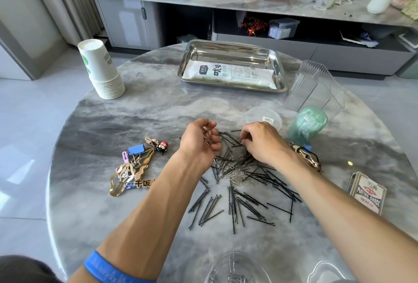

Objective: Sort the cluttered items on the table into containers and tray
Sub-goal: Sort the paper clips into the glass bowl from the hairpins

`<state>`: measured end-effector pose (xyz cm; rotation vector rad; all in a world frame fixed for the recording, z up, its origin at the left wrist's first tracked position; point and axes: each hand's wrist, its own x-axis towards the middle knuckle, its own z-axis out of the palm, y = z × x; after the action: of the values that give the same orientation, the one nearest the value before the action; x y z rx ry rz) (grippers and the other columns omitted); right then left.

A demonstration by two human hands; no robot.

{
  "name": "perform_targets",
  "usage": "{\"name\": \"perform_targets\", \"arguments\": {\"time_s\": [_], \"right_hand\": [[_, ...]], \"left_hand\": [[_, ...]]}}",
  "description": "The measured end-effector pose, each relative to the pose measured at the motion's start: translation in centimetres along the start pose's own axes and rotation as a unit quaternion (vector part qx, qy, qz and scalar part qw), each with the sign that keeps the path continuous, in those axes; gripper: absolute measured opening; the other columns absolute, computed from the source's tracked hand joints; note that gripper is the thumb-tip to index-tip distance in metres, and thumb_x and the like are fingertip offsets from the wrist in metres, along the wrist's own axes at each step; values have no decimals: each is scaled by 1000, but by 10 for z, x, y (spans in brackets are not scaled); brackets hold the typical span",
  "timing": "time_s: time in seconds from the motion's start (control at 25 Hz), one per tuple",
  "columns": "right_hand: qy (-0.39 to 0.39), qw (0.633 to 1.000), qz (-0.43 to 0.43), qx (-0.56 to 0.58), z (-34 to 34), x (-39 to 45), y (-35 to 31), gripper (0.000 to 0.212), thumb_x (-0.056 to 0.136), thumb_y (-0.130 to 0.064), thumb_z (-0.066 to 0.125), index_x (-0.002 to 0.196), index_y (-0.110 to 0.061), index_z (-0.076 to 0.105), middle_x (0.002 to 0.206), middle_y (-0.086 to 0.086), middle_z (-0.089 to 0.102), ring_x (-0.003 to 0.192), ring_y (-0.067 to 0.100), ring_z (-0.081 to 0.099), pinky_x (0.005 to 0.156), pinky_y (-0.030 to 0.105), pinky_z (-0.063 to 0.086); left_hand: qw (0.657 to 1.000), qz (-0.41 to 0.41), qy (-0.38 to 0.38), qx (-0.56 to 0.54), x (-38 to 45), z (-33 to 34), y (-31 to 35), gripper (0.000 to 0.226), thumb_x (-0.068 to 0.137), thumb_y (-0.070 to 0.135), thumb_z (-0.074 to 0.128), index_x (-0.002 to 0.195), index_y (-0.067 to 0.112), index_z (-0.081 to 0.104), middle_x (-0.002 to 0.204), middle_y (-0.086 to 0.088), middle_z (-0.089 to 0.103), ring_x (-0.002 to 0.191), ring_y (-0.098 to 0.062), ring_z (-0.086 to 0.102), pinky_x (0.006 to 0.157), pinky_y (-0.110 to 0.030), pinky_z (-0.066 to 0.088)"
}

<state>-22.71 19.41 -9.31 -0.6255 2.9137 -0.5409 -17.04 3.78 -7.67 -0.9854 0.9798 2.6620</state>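
A heap of black bobby pins point(248, 199) mixed with silver paper clips point(236, 173) lies on the marble table point(135, 115). My left hand point(200, 142) is cupped, palm turned up, holding a few paper clips at the heap's far left edge. My right hand point(262, 142) reaches palm-down into the heap, its fingertips pinching at clips. A clear round container point(235, 269) with paper clips in it stands at the near edge. A steel tray point(230, 51) holding a white packet point(228, 74) sits at the far side.
Stacked paper cups point(101, 70) stand far left. Hair clips and binder clips point(135, 165) lie left of my left arm. Clear plastic holders point(314, 85), a green cup point(307, 124) and a clear lid point(263, 118) are right; playing cards point(367, 192) and gold clips point(306, 156) too.
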Motion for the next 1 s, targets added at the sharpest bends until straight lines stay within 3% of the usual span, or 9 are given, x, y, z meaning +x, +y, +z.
{"name": "perform_targets", "arguments": {"time_s": [0.12,0.2,0.28,0.4,0.52,0.64,0.76,0.92,1.0], "right_hand": [[66,986,80,132,-2,-3,1,6,88,-10,71,86,-16,73,80,-6,67,72,9,59,65,20,45],[63,927,122,350,-9,-6,-6,12,86,-5,73,80,-15,72,71,-5,70,66,9,60,57,18,50],[28,872,109,476,-14,-8,-17,11,84,-4,75,80,-15,74,72,-1,73,66,11,64,54,21,53],[20,897,58,437,-17,-4,-25,12,86,-11,74,82,-22,75,74,-2,74,64,7,65,53,21,51],[78,972,61,214,-16,0,-13,10,84,-15,75,80,-24,76,72,-13,69,65,-2,60,59,12,44],[14,997,57,53,-7,-4,-4,16,81,-13,75,83,-28,71,77,-15,61,74,5,60,60,16,41],[-24,995,82,60,-3,1,-5,26,78,-6,71,77,-30,59,76,-16,56,84,14,62,67,24,44],[-37,985,142,91,-4,4,-9,20,74,-14,74,77,-28,60,80,-13,60,79,11,59,60,22,40],[13,953,154,260,-8,1,-14,18,73,-8,75,80,-21,64,74,-7,64,68,12,60,57,23,45]], "left_hand": [[999,23,15,35,1,1,-3,31,99,19,42,72,11,54,60,0,44,45,-10,41,39,-18,30],[997,34,31,61,2,1,-9,29,99,19,43,77,8,58,68,-5,53,56,-14,51,47,-20,40],[998,15,20,56,0,3,-14,31,101,21,42,84,4,62,79,-12,63,69,-19,60,57,-24,47],[1000,-13,-12,26,-3,6,-14,35,103,24,38,90,3,62,77,-12,67,68,-19,64,58,-24,49],[1000,-5,0,16,-2,3,-13,35,101,18,38,82,3,63,65,-8,63,57,-16,59,50,-20,46],[1000,-3,2,-6,-2,0,-11,36,102,17,37,81,1,63,65,-10,62,59,-19,58,47,-20,49],[1000,-10,-5,-18,-4,3,-10,37,102,19,38,81,2,63,67,-10,62,61,-19,60,50,-22,51],[1000,-18,-8,-13,-5,3,-10,36,101,21,39,81,4,63,63,-6,62,59,-17,59,54,-22,49],[1000,-12,4,-8,-5,4,-10,35,101,20,41,78,5,62,62,-6,63,61,-18,59,54,-22,49]]}}
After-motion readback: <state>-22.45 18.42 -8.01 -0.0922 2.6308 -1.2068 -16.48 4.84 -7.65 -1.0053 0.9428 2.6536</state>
